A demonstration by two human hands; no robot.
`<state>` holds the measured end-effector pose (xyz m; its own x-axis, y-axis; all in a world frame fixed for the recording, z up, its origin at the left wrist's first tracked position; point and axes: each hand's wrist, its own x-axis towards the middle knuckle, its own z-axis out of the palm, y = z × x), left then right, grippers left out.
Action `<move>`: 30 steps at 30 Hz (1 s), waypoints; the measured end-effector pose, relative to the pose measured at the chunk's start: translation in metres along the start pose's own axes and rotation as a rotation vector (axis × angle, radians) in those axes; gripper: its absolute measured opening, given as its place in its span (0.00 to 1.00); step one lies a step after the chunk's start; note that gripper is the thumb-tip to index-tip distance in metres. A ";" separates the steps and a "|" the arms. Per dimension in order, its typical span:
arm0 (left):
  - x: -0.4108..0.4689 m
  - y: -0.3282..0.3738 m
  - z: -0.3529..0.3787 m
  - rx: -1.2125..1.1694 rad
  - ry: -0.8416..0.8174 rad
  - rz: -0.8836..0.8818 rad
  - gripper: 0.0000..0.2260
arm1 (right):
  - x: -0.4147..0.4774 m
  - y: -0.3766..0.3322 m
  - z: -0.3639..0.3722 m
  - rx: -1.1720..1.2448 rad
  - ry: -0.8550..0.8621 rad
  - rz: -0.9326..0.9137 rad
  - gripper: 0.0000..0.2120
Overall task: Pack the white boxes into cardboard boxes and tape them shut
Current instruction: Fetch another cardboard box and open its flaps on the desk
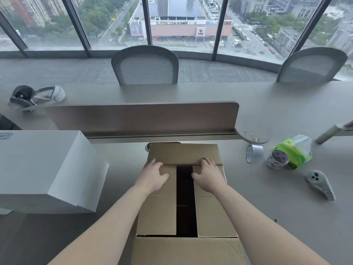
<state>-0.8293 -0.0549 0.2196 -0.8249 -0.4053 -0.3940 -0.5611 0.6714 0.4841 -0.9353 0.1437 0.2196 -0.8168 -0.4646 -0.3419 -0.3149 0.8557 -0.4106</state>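
I have my left hand [152, 175] and right hand [207, 175] pressed flat, fingers spread and grasping nothing, on the cardboard box's [186, 207] inner flaps, its dark slot running away from me, the white box [47, 169] left of it.

Person, head view: two forearms and two hands visible, entering from the lower edge of the frame.
Left hand [153, 174]: bare; no glove, ring or wristband visible.
Right hand [209, 175]: bare; no glove, ring, watch or bracelet visible.
Forearms: uncovered along their whole visible length; no sleeve or cuff shows.
Nails: too small to tell in detail.
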 end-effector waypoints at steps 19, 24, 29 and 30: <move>-0.071 -0.014 0.054 0.556 -0.148 0.566 0.19 | -0.119 -0.024 0.051 -0.463 -0.198 -0.063 0.21; -0.071 -0.008 0.050 0.573 -0.094 0.558 0.18 | -0.118 -0.031 0.047 -0.508 -0.072 -0.087 0.17; -0.091 0.011 0.035 0.549 0.039 0.520 0.16 | -0.134 -0.043 0.018 -0.489 0.086 -0.104 0.14; -0.096 0.015 0.029 0.548 0.087 0.512 0.17 | -0.138 -0.044 0.011 -0.475 0.121 -0.104 0.14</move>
<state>-0.7569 0.0125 0.2420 -0.9886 0.0076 -0.1501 -0.0111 0.9923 0.1232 -0.8034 0.1671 0.2753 -0.8107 -0.5473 -0.2079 -0.5599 0.8286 0.0023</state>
